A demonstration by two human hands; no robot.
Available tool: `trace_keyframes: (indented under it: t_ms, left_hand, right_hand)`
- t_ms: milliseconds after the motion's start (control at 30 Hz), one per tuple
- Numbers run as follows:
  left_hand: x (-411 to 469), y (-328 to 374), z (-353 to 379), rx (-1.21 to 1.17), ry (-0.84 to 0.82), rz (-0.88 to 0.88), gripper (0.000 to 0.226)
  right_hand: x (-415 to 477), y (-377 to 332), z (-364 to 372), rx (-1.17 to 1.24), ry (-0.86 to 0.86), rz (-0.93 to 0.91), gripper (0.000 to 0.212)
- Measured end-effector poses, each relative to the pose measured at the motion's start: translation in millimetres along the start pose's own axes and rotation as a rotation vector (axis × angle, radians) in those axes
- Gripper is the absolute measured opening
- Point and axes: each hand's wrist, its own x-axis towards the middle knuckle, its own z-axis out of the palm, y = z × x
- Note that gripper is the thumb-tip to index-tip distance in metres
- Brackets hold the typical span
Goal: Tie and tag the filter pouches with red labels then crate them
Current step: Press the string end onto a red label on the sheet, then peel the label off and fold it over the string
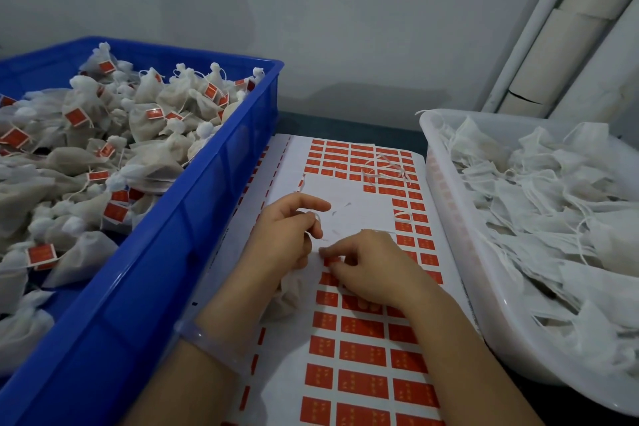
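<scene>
Right hand (366,270) pinches a red label (332,261) on the sheet (359,214), just right of the string (317,218) end pinched by left hand (287,235); pouch (288,297) lies under left palm, crate (207,190) on that hand's side.

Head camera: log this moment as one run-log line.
step: tagging | left hand pinches pouch string | right hand pinches red label on label sheet | blue crate holds tagged pouches | white basket holds untagged pouches
</scene>
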Motion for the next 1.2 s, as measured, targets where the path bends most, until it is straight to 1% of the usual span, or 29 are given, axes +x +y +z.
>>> trace_keyframes:
  t_ms: [167,300,500,733,833,900,1000,1133,1200]
  left_hand:
    - [-1,0,-1,-0.012,-0.005,0.004,0.030]
    - [-1,1,-1,-0.019,-0.008,0.013,0.031]
    - [-2,2,-2,-0.027,0.000,0.015,0.029]
    - [-1,2,-2,-0.025,0.000,0.001,0.028]
    - [-1,1,-3,-0.025,0.002,0.007,0.026]
    - [-1,1,-3,-0.024,0.001,0.007,0.024]
    - [-1,1,-3,-0.030,0.000,-0.003,0.024]
    - [-1,3,-2,-0.020,0.008,-0.014,0.023]
    - [-2,4,-2,-0.033,-0.005,0.004,0.019]
  right_hand:
    - [-1,-1,4,-0.054,0.099,-0.034,0.029]
    - [-1,-1,6,-0.082,0.141,-0.051,0.026]
    - [-9,6,-3,0.011,0.187,-0.044,0.014]
    - [-16,12,-12,0.079,0.176,-0.069,0.021]
    - [-17,14,-14,0.059,0.195,-0.087,0.016]
    - [-18,16,-17,0.083,0.255,-0.106,0.014]
    - [-24,19,-23,0.173,0.413,-0.114,0.016]
    - [-29,18,-26,0.351,0.660,-0.038,0.017]
    - [-29,16,-26,0.415,0.695,-0.009,0.019]
